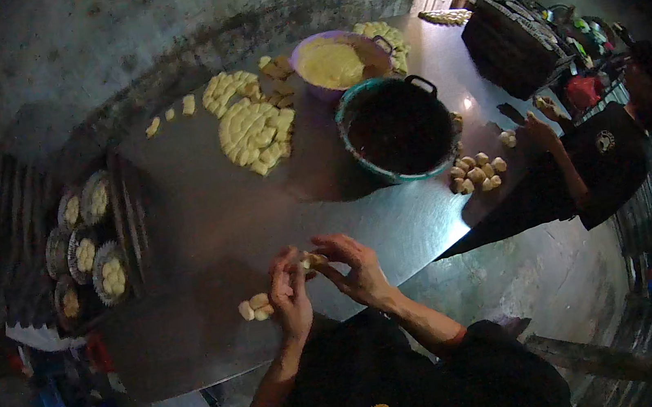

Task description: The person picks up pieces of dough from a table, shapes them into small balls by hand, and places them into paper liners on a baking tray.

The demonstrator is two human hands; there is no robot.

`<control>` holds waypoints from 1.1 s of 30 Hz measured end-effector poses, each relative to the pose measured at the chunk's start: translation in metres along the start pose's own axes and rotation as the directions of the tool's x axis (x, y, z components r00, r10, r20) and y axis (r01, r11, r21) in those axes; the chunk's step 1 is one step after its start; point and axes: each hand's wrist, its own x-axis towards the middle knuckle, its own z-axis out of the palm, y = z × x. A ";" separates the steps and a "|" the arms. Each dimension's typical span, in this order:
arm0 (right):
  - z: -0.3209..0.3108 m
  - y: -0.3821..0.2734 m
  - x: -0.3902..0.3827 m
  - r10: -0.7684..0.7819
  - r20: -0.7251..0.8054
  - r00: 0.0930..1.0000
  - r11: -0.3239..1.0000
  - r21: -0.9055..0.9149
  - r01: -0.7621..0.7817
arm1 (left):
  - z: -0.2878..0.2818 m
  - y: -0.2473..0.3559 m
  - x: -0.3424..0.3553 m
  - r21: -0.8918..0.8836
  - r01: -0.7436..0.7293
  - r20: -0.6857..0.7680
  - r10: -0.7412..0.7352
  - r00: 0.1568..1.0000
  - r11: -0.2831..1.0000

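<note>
Dough in the fingers: a small piece of dough (pixel 311 261), pale, held between both hands over the steel table (pixel 194 204); fingers cover most of it, so I can't make out its shape
Left hand: the left hand (pixel 290 290) is tipped upward, fingers close together, pinching the piece from its side
Right hand: the right hand (pixel 354 270) meets it from the other side, fingers curved, thumb and fingertips pinching that same piece
Step at the table edge: from where I stand, I'd judge one piece is being shaped, perhaps closed round a filling, though I see none
Next move: probably a firm press to smooth or seal it, then a spot by the nearest balls
Nearest balls: a little cluster of dough balls (pixel 256 307), just left of the left hand
Green tub: beyond the right hand, a green tub (pixel 398 124) with dark contents
Right-hand heap: more rounded dough (pixel 478 173), past the right hand
Cut dough: a scored slab (pixel 255 134), straight beyond the hands
Fluted tins: dough-filled tins (pixel 112 277), well off to the left
Purple bowl: a purple bowl (pixel 331 63) of yellowish mix, behind the tub
</note>
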 end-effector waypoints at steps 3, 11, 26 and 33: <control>-0.028 0.004 -0.004 0.157 0.069 0.985 0.938 0.302 -0.171 | 0.035 0.030 0.011 0.369 -0.460 0.083 0.465 0.882 0.807; -0.062 -0.008 -0.009 0.027 0.632 0.775 0.565 0.630 -0.534 | 0.050 0.039 0.016 -0.070 -0.670 0.329 0.651 0.684 0.739; -0.131 0.112 0.369 -0.173 0.153 0.973 0.780 -0.581 0.231 | 0.019 0.015 -0.033 -0.074 -0.121 -0.377 0.084 0.922 0.990; -0.125 0.282 0.477 0.384 0.330 0.862 0.637 -0.771 0.011 | -0.021 -0.016 -0.103 -0.179 -0.028 -0.526 -0.072 0.848 0.983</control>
